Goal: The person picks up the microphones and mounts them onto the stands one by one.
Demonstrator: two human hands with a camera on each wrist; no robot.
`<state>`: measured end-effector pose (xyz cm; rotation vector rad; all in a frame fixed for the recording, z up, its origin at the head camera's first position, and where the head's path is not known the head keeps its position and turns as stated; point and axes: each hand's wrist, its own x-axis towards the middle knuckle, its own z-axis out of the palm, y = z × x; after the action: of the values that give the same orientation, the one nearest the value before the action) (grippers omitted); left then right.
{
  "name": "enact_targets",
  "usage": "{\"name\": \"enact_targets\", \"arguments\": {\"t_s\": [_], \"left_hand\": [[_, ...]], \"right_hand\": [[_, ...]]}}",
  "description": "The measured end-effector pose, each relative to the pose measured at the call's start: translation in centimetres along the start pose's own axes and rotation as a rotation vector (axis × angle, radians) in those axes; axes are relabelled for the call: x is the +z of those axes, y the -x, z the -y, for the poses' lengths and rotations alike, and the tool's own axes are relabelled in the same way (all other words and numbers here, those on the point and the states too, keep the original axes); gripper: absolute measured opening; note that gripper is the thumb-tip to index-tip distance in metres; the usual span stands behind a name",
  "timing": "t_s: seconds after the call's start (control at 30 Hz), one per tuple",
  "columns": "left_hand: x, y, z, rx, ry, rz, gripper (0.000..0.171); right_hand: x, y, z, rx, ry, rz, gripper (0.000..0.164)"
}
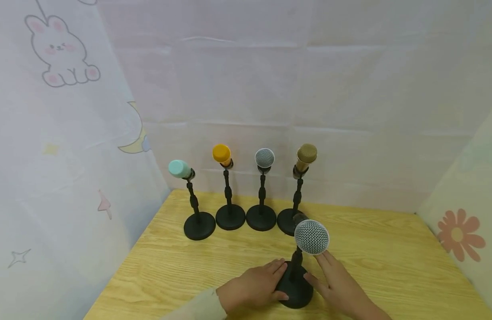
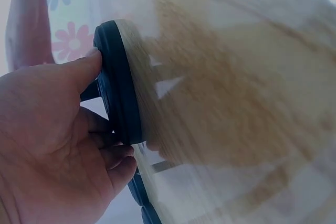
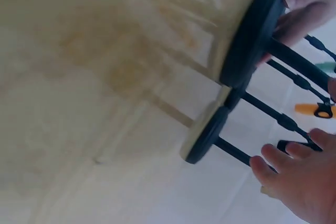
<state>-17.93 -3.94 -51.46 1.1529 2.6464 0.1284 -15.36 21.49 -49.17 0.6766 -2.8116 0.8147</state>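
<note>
A microphone (image 1: 311, 237) with a silver mesh head sits on a black desk stand (image 1: 297, 289) near the front of the table. My left hand (image 1: 255, 284) holds the left edge of its round base (image 2: 118, 85), the thumb on the near side and the fingers around the far side. To the right of the stand is my right hand (image 1: 343, 284), its fingers extended and spread. In the right wrist view these fingers (image 3: 294, 166) stand clear of the base; whether the thumb touches the stand is hard to tell.
Behind stands a row of black stands with a mint microphone (image 1: 180, 169), an orange one (image 1: 222, 154), a silver one (image 1: 264, 158) and a gold one (image 1: 306, 154). The wooden table (image 1: 374, 249) meets a pale cloth backdrop (image 1: 246, 89) at its back and sides.
</note>
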Motion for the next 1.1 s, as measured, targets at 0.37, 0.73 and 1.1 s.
{"name": "enact_targets", "arguments": {"t_s": [0.37,0.73,1.1], "left_hand": [[-0.5,0.4,-0.4,0.02,-0.039,-0.027,0.079],[-0.3,0.1,-0.3,0.011,-0.063,-0.016,0.08],[0.1,-1.3,-0.3,0.034,-0.106,-0.04,0.079]], "right_hand": [[2.4,0.8,-1.3,0.009,0.051,0.405,0.079],[2.7,0.8,-1.7,-0.016,0.098,0.445,0.082],[2.3,0.7,-1.8,0.011,0.127,0.391,0.082]]}}
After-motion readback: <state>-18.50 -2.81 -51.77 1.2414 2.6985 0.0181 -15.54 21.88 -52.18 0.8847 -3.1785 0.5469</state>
